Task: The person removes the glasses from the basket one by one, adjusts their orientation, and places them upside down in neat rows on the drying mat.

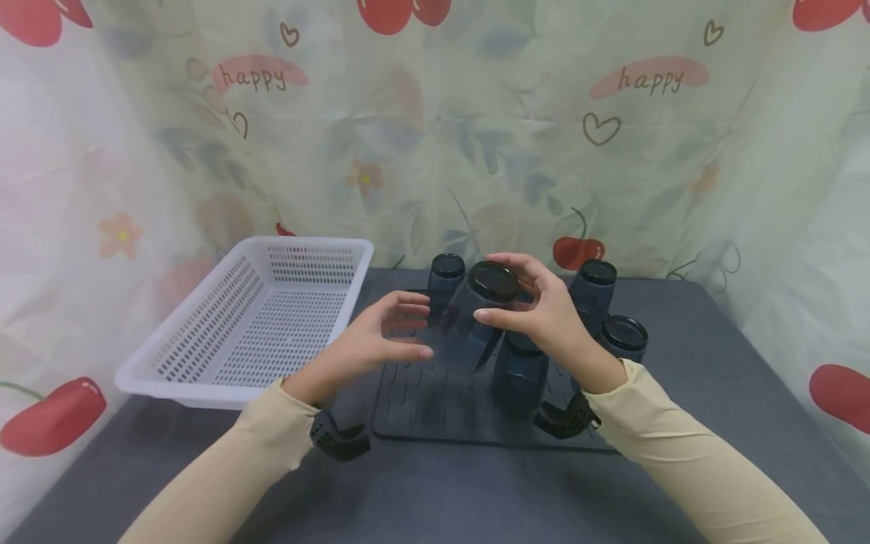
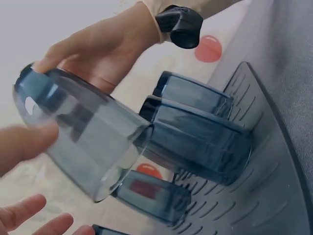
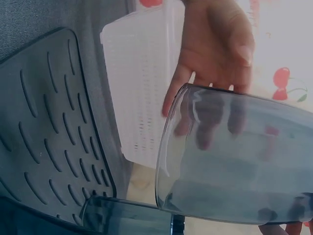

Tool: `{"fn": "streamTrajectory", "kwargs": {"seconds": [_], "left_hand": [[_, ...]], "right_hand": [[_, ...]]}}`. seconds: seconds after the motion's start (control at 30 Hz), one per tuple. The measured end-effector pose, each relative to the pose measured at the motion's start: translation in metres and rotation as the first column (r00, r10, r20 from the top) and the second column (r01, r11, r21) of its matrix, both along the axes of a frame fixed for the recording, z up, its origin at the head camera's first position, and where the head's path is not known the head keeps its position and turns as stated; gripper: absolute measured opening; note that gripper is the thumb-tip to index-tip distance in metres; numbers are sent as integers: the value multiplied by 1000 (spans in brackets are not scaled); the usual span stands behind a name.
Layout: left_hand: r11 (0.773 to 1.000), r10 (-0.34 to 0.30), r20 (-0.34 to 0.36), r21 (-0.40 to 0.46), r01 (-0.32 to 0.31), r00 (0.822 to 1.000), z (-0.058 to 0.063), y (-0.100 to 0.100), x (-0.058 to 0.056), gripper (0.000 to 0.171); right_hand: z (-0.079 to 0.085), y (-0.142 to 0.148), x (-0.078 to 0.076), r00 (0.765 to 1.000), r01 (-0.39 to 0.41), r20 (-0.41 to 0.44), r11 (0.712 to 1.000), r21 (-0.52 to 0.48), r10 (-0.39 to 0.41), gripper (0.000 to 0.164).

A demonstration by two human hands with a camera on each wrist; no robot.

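Observation:
My right hand (image 1: 544,310) grips an upside-down blue-grey drinking glass (image 1: 469,321) near its dark base, tilted and lifted over a dark ridged drying mat (image 1: 435,423). To the glass's left is my left hand (image 1: 387,332), its fingers spread and its palm turned toward the glass. The left wrist view shows the left thumb (image 2: 29,142) close by the glass wall. In the right wrist view, the left fingers show through the clear glass (image 3: 234,156). Several more upturned glasses stand on the mat, among them a near one (image 1: 519,374) right below the held glass.
A white perforated plastic basket (image 1: 156,378) sits on the grey tabletop (image 1: 435,491) at the left. Other upturned glasses stand at the back (image 1: 446,276) and right (image 1: 593,291) of the mat. A patterned curtain (image 1: 435,151) closes off the back and sides.

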State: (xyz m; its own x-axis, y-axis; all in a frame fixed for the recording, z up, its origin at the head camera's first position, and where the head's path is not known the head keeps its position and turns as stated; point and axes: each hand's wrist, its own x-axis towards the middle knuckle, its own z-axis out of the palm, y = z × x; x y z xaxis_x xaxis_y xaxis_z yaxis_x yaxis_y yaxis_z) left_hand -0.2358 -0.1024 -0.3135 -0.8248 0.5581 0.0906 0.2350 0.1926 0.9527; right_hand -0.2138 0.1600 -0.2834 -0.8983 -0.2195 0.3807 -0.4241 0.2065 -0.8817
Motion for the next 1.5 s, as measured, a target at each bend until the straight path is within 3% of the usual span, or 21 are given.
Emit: {"fn": "streamTrajectory", "kwargs": {"seconds": [0.23, 0.4, 0.53, 0.87, 1.17, 1.5], "left_hand": [[996, 67, -56, -49, -69, 996, -6, -19, 9, 52], [995, 83, -10, -48, -83, 997, -15, -23, 17, 47], [996, 76, 29, -43, -75, 997, -25, -25, 22, 43], [999, 24, 24, -31, -23, 999, -46, -27, 27, 37], [999, 5, 95, -48, 0, 995, -54, -26, 29, 38], [999, 19, 109, -47, -14, 994, -58, -28, 30, 38]], "right_hand": [[-5, -4, -3, 1000, 4, 20, 1000, 14, -4, 68], [-10, -9, -5, 999, 11, 52, 1000, 26, -13, 68], [-13, -14, -4, 998, 15, 66, 999, 38, -17, 69], [-21, -27, -5, 995, 41, 87, 995, 95, -49, 71], [-30, -38, -8, 995, 24, 99, 994, 103, -34, 72], [-45, -51, -13, 990, 43, 124, 991, 128, -59, 72]]}}
